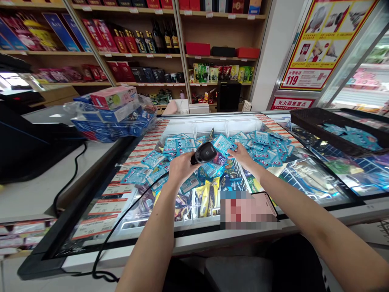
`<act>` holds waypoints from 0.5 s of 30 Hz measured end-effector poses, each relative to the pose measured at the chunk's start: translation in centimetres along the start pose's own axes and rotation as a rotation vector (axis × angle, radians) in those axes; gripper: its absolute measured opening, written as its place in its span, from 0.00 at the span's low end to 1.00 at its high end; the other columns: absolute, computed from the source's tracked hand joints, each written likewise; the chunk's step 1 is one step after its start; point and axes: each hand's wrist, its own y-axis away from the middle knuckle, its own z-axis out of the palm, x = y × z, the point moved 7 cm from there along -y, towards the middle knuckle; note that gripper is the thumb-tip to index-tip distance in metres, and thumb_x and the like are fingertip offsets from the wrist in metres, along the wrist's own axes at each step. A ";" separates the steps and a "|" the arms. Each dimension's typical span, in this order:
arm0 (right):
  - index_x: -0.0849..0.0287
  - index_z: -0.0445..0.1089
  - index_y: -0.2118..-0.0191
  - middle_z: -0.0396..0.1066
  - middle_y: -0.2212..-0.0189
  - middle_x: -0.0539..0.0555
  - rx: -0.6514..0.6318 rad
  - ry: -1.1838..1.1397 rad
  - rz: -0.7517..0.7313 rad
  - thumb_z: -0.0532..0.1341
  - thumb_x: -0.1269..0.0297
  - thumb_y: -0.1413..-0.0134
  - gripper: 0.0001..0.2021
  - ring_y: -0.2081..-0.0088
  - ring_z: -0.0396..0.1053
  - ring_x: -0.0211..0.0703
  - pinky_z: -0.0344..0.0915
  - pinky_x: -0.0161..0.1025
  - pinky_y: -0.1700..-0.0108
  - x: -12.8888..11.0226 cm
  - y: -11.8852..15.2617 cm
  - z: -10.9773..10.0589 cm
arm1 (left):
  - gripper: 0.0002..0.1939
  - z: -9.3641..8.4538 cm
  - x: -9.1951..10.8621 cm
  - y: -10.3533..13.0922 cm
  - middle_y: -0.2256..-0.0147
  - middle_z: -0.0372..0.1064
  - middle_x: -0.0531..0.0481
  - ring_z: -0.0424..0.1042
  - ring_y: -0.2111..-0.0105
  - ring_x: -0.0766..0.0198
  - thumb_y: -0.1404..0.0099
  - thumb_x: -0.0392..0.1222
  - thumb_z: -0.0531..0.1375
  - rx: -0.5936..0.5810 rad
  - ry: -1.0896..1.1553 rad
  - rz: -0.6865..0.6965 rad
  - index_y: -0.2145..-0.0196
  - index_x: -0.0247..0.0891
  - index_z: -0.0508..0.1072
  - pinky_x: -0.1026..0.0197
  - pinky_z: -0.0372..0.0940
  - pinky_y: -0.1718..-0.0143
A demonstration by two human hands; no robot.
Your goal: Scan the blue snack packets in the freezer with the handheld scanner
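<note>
My left hand [181,167] is wrapped round the handle of a black corded barcode scanner [205,153], its head tilted toward the right. Between the fingers of my right hand [240,155] is the edge of a light-blue packet [224,144], held just right of the scanner head with its printed label facing up. Many similar blue packets [263,152] lie scattered in loose piles on the glass top of a chest freezer [188,239], on both sides of my hands. The scanner's black cable [127,211] runs from my left hand down to the left.
A phone [263,202], partly blurred, lies on the freezer's near edge. Plastic-wrapped blue boxes [117,117] stand at the left beside black equipment [21,138]. A dark tray [349,129] holding more blue packets sits at the right. Stocked shelves [146,52] line the back wall.
</note>
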 end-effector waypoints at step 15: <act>0.59 0.64 0.51 0.69 0.76 0.51 0.320 0.694 -0.157 0.53 0.61 0.45 0.16 0.75 0.69 0.42 0.66 0.40 0.66 -5.2 -1.1 -8.5 | 0.20 -1.3 -2.6 -0.2 0.62 0.74 0.48 0.71 0.64 0.56 0.43 0.55 0.56 0.142 -0.022 -0.125 0.57 0.43 0.71 0.63 0.55 0.72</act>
